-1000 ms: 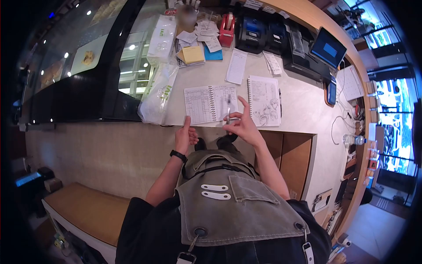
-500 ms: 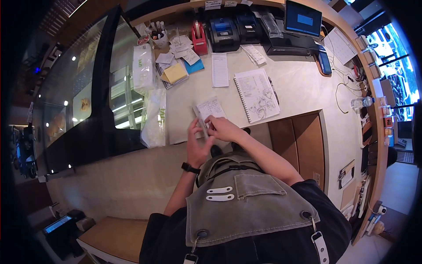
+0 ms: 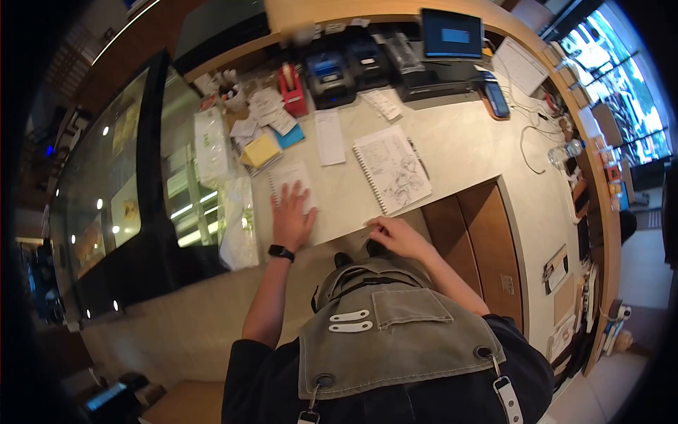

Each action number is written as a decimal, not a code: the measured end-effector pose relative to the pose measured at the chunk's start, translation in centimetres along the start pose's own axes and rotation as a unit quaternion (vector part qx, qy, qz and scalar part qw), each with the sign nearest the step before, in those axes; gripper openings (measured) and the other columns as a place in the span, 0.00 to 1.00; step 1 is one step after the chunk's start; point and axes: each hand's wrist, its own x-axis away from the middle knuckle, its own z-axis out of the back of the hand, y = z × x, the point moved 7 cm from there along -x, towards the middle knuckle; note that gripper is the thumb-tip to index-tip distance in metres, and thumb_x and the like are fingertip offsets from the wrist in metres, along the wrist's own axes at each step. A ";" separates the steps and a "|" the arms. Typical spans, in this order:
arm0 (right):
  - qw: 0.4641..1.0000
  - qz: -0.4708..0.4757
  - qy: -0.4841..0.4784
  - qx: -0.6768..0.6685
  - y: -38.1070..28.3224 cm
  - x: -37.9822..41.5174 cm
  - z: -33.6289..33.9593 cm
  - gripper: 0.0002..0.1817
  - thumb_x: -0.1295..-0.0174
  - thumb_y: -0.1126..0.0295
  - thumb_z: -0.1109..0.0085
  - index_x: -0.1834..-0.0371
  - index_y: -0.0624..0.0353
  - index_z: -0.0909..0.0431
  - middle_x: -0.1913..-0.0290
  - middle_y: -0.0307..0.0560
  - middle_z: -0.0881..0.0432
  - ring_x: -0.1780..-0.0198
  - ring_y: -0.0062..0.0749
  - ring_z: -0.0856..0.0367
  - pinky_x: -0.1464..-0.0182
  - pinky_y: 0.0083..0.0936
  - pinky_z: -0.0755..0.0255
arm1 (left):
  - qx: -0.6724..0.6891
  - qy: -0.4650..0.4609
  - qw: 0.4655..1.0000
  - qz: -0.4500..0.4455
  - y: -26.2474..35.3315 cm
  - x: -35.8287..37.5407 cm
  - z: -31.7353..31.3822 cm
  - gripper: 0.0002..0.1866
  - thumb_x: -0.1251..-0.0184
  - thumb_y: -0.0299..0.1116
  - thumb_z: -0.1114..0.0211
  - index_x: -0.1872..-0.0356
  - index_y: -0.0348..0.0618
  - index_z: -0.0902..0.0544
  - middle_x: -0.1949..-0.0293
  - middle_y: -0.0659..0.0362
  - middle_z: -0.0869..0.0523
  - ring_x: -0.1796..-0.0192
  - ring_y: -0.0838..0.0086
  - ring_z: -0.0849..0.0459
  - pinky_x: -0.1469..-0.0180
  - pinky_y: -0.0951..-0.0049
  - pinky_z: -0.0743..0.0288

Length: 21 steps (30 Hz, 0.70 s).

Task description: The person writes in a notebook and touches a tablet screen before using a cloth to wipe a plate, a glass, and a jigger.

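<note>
A small spiral notepad point(image 3: 291, 175) with a white page lies on the counter, left of centre. My left hand point(image 3: 292, 215) rests flat on it, fingers spread, covering its lower part. At the counter's front edge is my right hand point(image 3: 399, 237), its fingers loosely bent and nothing visible in them. Just above that hand lies a larger spiral sketchbook point(image 3: 392, 169), open at a page of pencil drawings, with a pen point(image 3: 418, 157) along its right side.
Behind the notepad are yellow sticky notes point(image 3: 260, 150), loose receipts point(image 3: 272, 109) and a red tape dispenser point(image 3: 292, 90). Two printers, a cash drawer point(image 3: 441, 81) and a screen point(image 3: 452, 34) line the back. A glass display case point(image 3: 106, 177) stands left, a water bottle point(image 3: 566, 152) right.
The notepad, held tilted up by both hands before, now lies flat. My left hand has spread out on it. My right hand has let go and moved right. The view has shifted.
</note>
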 end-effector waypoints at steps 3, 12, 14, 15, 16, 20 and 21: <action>0.999 0.030 0.026 -0.031 -0.5 0.9 -0.6 0.16 0.32 0.68 0.38 0.44 0.64 0.21 0.63 0.54 0.14 0.58 0.44 0.14 0.55 0.34 0.22 | 0.001 -0.022 0.999 0.040 -1.8 -1.8 0.5 0.22 0.29 0.42 0.40 0.39 0.43 0.22 0.23 0.56 0.33 0.19 0.53 0.44 0.19 0.40 0.60; 0.982 0.029 0.175 -0.065 2.3 0.9 8.8 0.14 0.31 0.65 0.37 0.48 0.61 0.16 0.59 0.48 0.11 0.60 0.31 0.14 0.55 0.28 0.21 | 0.185 0.226 0.956 0.021 4.5 1.5 3.0 0.16 0.32 0.25 0.38 0.44 0.35 0.22 0.32 0.43 0.25 0.25 0.43 0.35 0.22 0.41 0.50; 0.964 0.018 0.258 -0.058 3.8 0.1 15.2 0.12 0.31 0.65 0.36 0.50 0.60 0.14 0.59 0.44 0.11 0.60 0.26 0.15 0.55 0.26 0.22 | 0.207 0.269 0.941 0.008 6.6 3.7 2.7 0.12 0.31 0.24 0.38 0.48 0.36 0.20 0.43 0.45 0.17 0.36 0.48 0.22 0.31 0.50 0.33; 0.953 0.021 0.298 -0.045 4.7 -0.6 18.9 0.12 0.31 0.66 0.35 0.51 0.60 0.14 0.59 0.43 0.10 0.60 0.23 0.16 0.54 0.25 0.22 | 0.230 0.279 0.932 0.011 7.4 4.4 2.1 0.10 0.30 0.24 0.37 0.50 0.36 0.19 0.50 0.47 0.13 0.45 0.53 0.14 0.39 0.57 0.22; 0.938 0.040 0.341 -0.041 5.8 -1.7 22.8 0.12 0.32 0.66 0.35 0.51 0.59 0.13 0.59 0.42 0.11 0.61 0.22 0.16 0.55 0.24 0.22 | 0.278 0.240 0.929 0.047 7.6 4.3 0.8 0.09 0.29 0.25 0.37 0.50 0.37 0.19 0.57 0.49 0.13 0.53 0.59 0.14 0.47 0.61 0.22; 0.879 0.104 0.465 -0.027 7.6 -7.0 38.4 0.12 0.33 0.65 0.32 0.50 0.58 0.13 0.62 0.40 0.11 0.62 0.19 0.18 0.56 0.22 0.24 | 0.357 0.143 0.908 0.167 8.1 3.1 -4.1 0.08 0.26 0.29 0.37 0.51 0.39 0.17 0.77 0.58 0.18 0.75 0.78 0.20 0.71 0.74 0.27; 0.856 0.134 0.497 -0.039 7.0 -8.2 42.0 0.13 0.33 0.64 0.32 0.51 0.59 0.13 0.62 0.40 0.11 0.62 0.19 0.18 0.56 0.21 0.25 | 0.349 0.136 0.908 0.186 8.0 2.1 -4.9 0.08 0.25 0.30 0.37 0.51 0.40 0.17 0.81 0.60 0.20 0.79 0.81 0.23 0.75 0.75 0.31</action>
